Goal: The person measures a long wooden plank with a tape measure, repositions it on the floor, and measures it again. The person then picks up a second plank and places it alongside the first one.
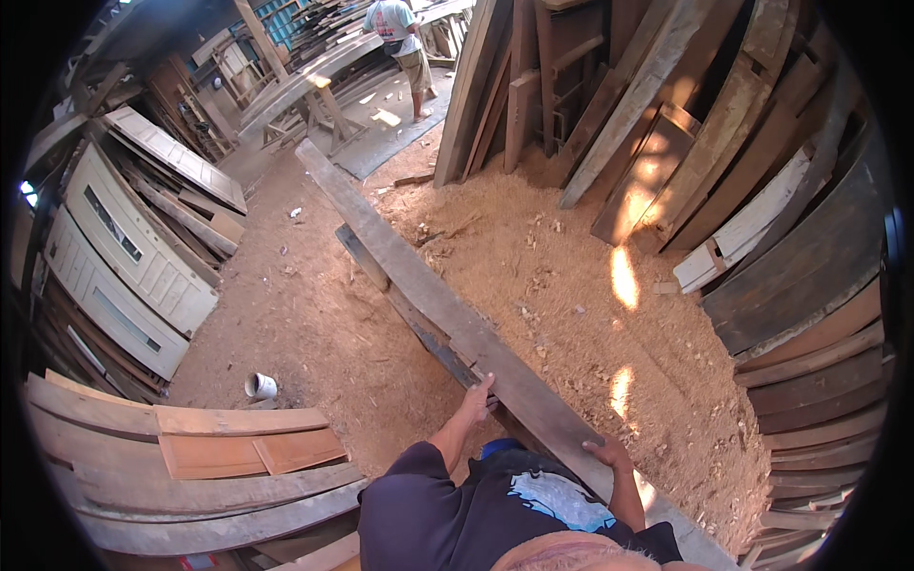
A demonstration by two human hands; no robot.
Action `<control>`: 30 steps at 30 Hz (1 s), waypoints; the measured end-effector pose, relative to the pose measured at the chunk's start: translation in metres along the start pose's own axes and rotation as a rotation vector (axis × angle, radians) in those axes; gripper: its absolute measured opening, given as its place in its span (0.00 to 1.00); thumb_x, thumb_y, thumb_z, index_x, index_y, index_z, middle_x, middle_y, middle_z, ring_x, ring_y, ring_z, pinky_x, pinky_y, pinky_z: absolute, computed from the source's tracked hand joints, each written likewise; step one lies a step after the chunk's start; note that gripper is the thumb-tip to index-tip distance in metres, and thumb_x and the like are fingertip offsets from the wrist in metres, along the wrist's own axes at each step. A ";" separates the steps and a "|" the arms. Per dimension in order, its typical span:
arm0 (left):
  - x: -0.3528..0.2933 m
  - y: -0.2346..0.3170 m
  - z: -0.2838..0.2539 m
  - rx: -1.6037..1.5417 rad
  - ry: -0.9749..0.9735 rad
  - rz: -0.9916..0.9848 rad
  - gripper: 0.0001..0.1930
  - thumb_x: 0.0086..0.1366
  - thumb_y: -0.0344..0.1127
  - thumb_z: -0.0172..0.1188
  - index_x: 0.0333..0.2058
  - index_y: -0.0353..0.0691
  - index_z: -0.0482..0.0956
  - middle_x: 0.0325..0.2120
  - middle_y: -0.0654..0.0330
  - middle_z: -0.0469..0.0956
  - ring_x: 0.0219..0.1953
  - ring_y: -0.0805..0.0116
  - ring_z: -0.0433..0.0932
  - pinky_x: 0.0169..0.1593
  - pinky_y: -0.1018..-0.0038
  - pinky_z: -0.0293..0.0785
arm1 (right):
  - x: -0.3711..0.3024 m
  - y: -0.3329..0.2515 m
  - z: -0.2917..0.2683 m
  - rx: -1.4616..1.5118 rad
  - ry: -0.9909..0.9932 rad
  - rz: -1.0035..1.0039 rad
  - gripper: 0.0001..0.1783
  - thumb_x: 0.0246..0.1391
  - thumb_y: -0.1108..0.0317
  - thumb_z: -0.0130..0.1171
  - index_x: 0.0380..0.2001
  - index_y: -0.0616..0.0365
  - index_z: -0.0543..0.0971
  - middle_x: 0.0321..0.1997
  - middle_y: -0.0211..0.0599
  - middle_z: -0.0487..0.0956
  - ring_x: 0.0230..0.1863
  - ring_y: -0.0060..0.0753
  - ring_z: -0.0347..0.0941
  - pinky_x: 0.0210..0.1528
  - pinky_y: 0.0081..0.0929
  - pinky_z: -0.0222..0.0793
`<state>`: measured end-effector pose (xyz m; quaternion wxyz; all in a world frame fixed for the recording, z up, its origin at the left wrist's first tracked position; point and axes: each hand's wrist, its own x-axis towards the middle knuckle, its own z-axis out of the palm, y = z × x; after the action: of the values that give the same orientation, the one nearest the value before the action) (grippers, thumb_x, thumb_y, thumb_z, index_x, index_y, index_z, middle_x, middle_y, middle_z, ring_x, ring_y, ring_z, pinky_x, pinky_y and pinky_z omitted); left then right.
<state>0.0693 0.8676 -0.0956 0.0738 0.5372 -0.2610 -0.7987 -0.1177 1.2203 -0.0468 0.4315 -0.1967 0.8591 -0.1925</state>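
Note:
A long, weathered wooden plank (428, 295) runs slantwise from the far left, across the front of my body, to the lower right. My left hand (477, 400) grips its near edge, thumb on top and the other fingers partly hidden at the side. Farther down the board, my right hand (611, 451) clasps the opposite edge with its thumb over the upper face. Beneath and beside the plank shows a darker piece of timber (364, 257), partly covered by it.
Sawdust and shavings cover the floor (533, 276). Pale door panels (124, 257) and stacked boards (209, 485) line the left. Leaning timbers (647, 105) crowd the right. A white bucket (260, 385) lies tipped on the floor. Another person (405, 48) stands in the background near a long bench.

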 end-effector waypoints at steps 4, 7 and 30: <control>0.022 -0.011 -0.008 -0.179 -0.118 0.068 0.29 0.61 0.52 0.65 0.55 0.43 0.70 0.48 0.58 0.78 0.50 0.58 0.77 0.57 0.57 0.71 | 0.011 0.004 -0.001 0.034 -0.081 0.002 0.39 0.44 0.39 0.66 0.53 0.56 0.78 0.52 0.50 0.80 0.55 0.46 0.75 0.58 0.38 0.68; 0.016 -0.016 0.001 -0.262 -0.140 0.094 0.27 0.62 0.49 0.65 0.54 0.41 0.71 0.48 0.58 0.78 0.48 0.59 0.78 0.54 0.60 0.74 | 0.020 0.010 -0.004 0.002 -0.150 0.025 0.40 0.44 0.38 0.66 0.53 0.57 0.79 0.52 0.49 0.80 0.55 0.45 0.75 0.58 0.37 0.68; 0.034 -0.014 0.026 -0.386 -0.092 0.117 0.32 0.64 0.55 0.60 0.58 0.38 0.67 0.54 0.53 0.74 0.55 0.53 0.73 0.60 0.55 0.69 | 0.039 0.014 -0.020 0.200 -0.380 -0.032 0.42 0.39 0.33 0.67 0.46 0.60 0.82 0.41 0.45 0.83 0.43 0.40 0.80 0.47 0.34 0.72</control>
<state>0.0339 0.8752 -0.1229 0.2098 0.4599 -0.1371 -0.8519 -0.1581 1.2161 -0.0686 0.6002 -0.1991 0.7356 -0.2429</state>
